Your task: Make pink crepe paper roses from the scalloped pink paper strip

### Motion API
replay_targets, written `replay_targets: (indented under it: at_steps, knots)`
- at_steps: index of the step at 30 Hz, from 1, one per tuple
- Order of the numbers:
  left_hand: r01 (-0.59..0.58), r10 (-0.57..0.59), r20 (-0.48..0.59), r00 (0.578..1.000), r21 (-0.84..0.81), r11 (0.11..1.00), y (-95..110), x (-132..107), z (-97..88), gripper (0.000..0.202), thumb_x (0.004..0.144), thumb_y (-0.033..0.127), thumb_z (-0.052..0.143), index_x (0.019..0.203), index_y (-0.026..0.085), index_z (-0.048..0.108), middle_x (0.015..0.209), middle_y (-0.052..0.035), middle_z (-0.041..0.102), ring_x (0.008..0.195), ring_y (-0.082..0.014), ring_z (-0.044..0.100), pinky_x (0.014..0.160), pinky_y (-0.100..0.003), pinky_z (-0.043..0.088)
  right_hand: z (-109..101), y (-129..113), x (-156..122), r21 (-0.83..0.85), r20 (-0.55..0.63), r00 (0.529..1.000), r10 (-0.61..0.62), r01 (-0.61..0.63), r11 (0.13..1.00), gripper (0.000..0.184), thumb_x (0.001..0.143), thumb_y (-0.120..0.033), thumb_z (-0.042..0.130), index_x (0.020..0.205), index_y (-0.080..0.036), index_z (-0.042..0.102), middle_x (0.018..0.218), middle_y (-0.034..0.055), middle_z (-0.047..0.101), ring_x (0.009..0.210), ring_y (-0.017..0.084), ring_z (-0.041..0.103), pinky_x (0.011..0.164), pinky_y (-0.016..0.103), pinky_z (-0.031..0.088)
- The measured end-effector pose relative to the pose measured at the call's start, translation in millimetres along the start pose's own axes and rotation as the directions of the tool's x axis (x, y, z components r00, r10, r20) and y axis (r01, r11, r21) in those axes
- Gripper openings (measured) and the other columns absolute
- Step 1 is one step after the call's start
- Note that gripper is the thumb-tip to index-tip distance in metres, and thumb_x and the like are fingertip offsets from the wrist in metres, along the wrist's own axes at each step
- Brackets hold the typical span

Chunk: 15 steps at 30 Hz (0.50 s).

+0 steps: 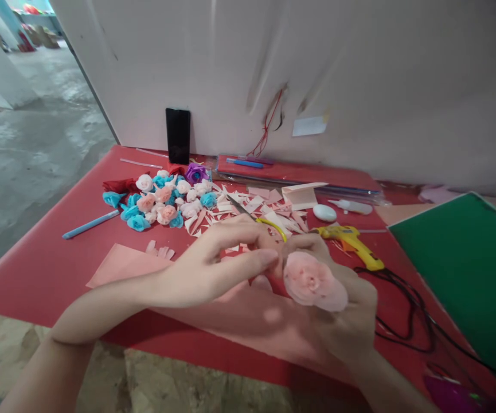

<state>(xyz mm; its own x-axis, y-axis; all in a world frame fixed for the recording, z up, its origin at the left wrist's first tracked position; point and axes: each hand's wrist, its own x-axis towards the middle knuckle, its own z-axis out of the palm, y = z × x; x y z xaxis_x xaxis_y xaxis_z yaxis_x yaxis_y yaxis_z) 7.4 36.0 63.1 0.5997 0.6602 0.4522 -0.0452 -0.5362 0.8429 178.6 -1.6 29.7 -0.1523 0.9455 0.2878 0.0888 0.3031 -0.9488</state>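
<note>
A pale pink paper rose (314, 281) faces me, held in my right hand (355, 310), whose curled fingers are partly hidden behind the bloom. My left hand (217, 261) is just left of the rose, its thumb and fingers bent together in a pinch. Whatever lies between those fingertips is too hidden to make out. Beneath both hands spreads a long sheet of pink crepe paper (248, 312). Yellow-handled scissors (272, 226) lie right behind my fingers, among pale paper scraps (204, 222).
Finished paper roses (166, 198) in white, pink and blue cluster at the back left, near a propped phone (178, 136). A yellow glue gun (353, 244) with a black cord lies to the right, beside a green board (463, 275). Everything rests on a red table (58, 275).
</note>
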Motion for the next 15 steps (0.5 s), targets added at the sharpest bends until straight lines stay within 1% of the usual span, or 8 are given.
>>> replay_targets:
  at_steps: [1,2,3,5,7,12,14,15]
  knots:
    - [0.024,-0.023,0.026,0.999,-0.03,0.999,0.4,0.3,-0.8,0.024,0.085,0.01,0.04,0.064,0.017,0.048,0.064,-0.0006,0.058,0.064,-0.0102,0.053,0.062,-0.022,0.044,-2.1,3.4,1.0,-0.084,0.012,0.989,-0.147,0.147,0.986,0.019,0.08,-0.026,0.06,0.061,-0.03,0.061,0.062,-0.0033,0.059,0.067,0.017,0.055,0.083,0.039,0.04]
    - [0.042,-0.04,0.047,0.998,-0.061,0.997,0.8,0.4,-1.5,0.025,0.086,0.011,0.04,0.063,0.017,0.048,0.064,-0.0005,0.057,0.065,-0.0103,0.053,0.063,-0.022,0.044,-4.1,6.6,2.4,-0.175,0.037,0.954,-0.298,0.3,0.938,0.021,0.082,-0.02,0.055,0.066,-0.029,0.062,0.063,-0.0036,0.058,0.066,0.016,0.055,0.081,0.038,0.04]
    - [0.065,-0.06,0.063,0.996,-0.093,0.994,1.1,0.3,-2.1,0.024,0.086,0.012,0.041,0.063,0.016,0.049,0.066,-0.0006,0.056,0.067,-0.0105,0.052,0.065,-0.022,0.043,-6.0,9.2,4.1,-0.235,0.072,0.908,-0.412,0.417,0.878,0.022,0.083,-0.015,0.052,0.069,-0.028,0.061,0.063,-0.0035,0.058,0.064,0.015,0.054,0.078,0.037,0.041]
    - [0.117,-0.104,0.085,0.991,-0.165,0.979,0.8,-0.3,-2.7,0.024,0.087,0.015,0.042,0.064,0.016,0.049,0.069,-0.0007,0.055,0.071,-0.0105,0.051,0.069,-0.022,0.042,-9.0,12.2,7.8,-0.31,0.122,0.836,-0.535,0.544,0.78,0.021,0.083,-0.011,0.049,0.072,-0.026,0.059,0.066,-0.0028,0.058,0.064,0.015,0.053,0.074,0.036,0.041]
    - [0.152,-0.131,0.104,0.986,-0.231,0.961,-0.5,-1.2,-2.5,0.025,0.088,0.017,0.042,0.063,0.015,0.048,0.069,-0.0002,0.053,0.072,-0.0102,0.049,0.071,-0.022,0.04,-10.9,12.8,10.7,-0.352,0.152,0.798,-0.583,0.595,0.723,0.019,0.083,-0.009,0.048,0.075,-0.024,0.058,0.07,-0.0015,0.061,0.067,0.015,0.054,0.072,0.036,0.042]
    - [0.143,-0.125,0.08,0.989,-0.284,0.948,-5.3,-2.4,-0.8,0.028,0.088,0.018,0.043,0.06,0.016,0.046,0.064,0.0012,0.049,0.067,-0.0096,0.047,0.069,-0.023,0.039,-13.5,12.5,11.2,-0.435,0.163,0.779,-0.605,0.607,0.665,0.018,0.083,-0.007,0.05,0.083,-0.021,0.061,0.079,0.0007,0.068,0.067,0.016,0.055,0.07,0.038,0.043]
    - [0.128,-0.124,0.03,0.992,-0.267,0.955,-7.3,-2.5,-0.4,0.028,0.087,0.018,0.044,0.059,0.016,0.047,0.062,0.0015,0.049,0.066,-0.0095,0.047,0.067,-0.023,0.04,-13.9,12.7,9.5,-0.491,0.148,0.772,-0.618,0.6,0.632,0.021,0.081,-0.003,0.052,0.088,-0.02,0.062,0.08,0.0017,0.069,0.069,0.017,0.056,0.068,0.039,0.043]
    - [0.104,-0.112,-0.02,0.993,-0.248,0.963,-8.6,-2.8,-0.3,0.026,0.087,0.019,0.044,0.061,0.016,0.047,0.063,0.0015,0.049,0.065,-0.0095,0.048,0.067,-0.023,0.041,-13.8,12.5,8.5,-0.524,0.136,0.764,-0.631,0.596,0.609,0.024,0.079,-0.001,0.054,0.091,-0.02,0.063,0.08,0.0024,0.069,0.071,0.018,0.056,0.067,0.039,0.044]
